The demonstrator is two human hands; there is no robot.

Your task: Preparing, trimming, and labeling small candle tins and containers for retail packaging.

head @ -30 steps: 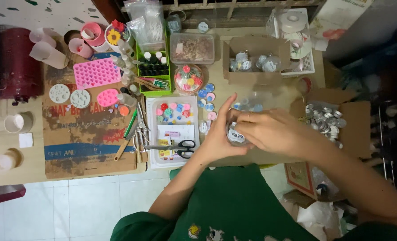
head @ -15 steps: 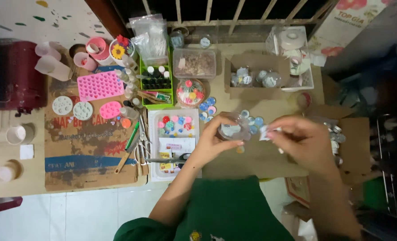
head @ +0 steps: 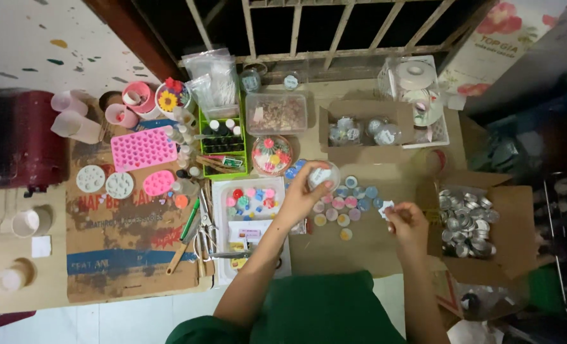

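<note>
Left hand [head: 301, 199]: centre of frame, raised above the tabletop [head: 366, 251]; fingers closed around a small round clear plastic container with a white lid [head: 323, 175].
Right hand [head: 408, 224]: right of centre; fingers pinched narrow on a small white paper scrap [head: 385, 208].
Container position: held just above the upper left edge of a cluster of small round pastel-filled tins [head: 344, 205] laid on the tabletop between both hands.
White rectangular tray [head: 221, 191]: left of the left hand, carrying coloured pieces and a card; silver scissors [head: 232, 255] across its lower part.
Open brown cardboard box of silver tin lids [head: 468, 220]: right edge of frame, just beside the right hand.
Pink silicone mould with heart cavities [head: 143, 148]: upper left of frame, on a printed cardboard sheet [head: 124, 251].
Green compartment box of small bottles [head: 223, 143]: above the tray.
</note>
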